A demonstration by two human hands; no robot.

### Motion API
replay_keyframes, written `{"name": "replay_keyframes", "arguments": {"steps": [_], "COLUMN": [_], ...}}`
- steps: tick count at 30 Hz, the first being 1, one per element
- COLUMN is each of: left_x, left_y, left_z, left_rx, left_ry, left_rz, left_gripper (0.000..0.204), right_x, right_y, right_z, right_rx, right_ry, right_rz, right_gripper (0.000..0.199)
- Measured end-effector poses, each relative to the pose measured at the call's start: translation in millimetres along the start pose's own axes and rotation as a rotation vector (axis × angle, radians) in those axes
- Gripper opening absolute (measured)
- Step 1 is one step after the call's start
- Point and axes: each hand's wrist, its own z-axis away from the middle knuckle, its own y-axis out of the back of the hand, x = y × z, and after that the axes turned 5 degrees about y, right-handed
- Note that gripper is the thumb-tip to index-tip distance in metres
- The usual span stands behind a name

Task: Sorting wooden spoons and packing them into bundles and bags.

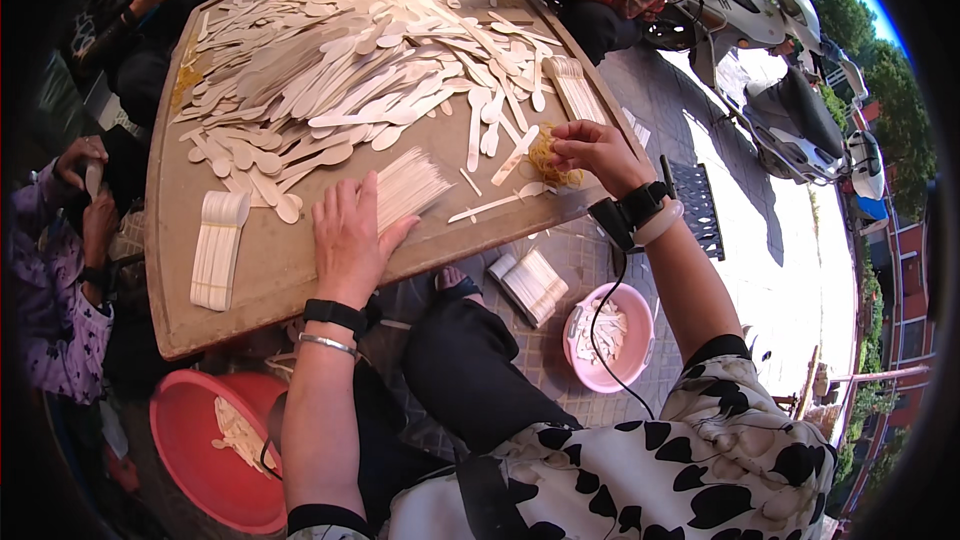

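My left hand (350,235) is closed around one end of a loose bundle of thin wooden sticks (412,185), with the thumb along the near side. The gripped end is hidden under my palm, so I cannot tell whether they are spoons. At the table's right edge, my right hand (600,155) pinches at a small heap of yellow rubber bands (548,158). A banded bundle of wooden spoons (219,250) lies left of my left hand. Another bundle of wooden cutlery (574,90) rests beyond my right hand. A few loose pieces lie between my hands.
A large pile of wooden spoons and knives (330,70) covers the far part of the brown table (290,285). Below stand a red basin (175,440), a pink basin (640,340) and a box of sticks (533,285). Other people sit around the table; scooters (790,110) stand right.
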Motion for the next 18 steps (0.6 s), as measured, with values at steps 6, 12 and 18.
{"name": "replay_keyframes", "arguments": {"steps": [6,12,18], "left_x": [1.8,23.3,72.9], "left_y": [9.3,38.7,78.9], "left_z": [-3.1,9.2,48.2], "left_rx": [0.040,0.071,-0.016], "left_ry": [-0.008,-0.048,-0.119], "left_rz": [-0.006,0.038,0.087], "left_gripper": [0.073,0.075,0.079], "right_x": [7.6,7.3,31.0], "right_y": [-2.0,-12.4,-26.5], "right_z": [22.9,60.8,121.5], "right_rx": [-0.047,-0.024,-0.079], "right_ry": [0.093,0.055,-0.077], "right_rz": [0.450,0.191,0.116], "right_gripper": [0.024,0.014,0.024]}}
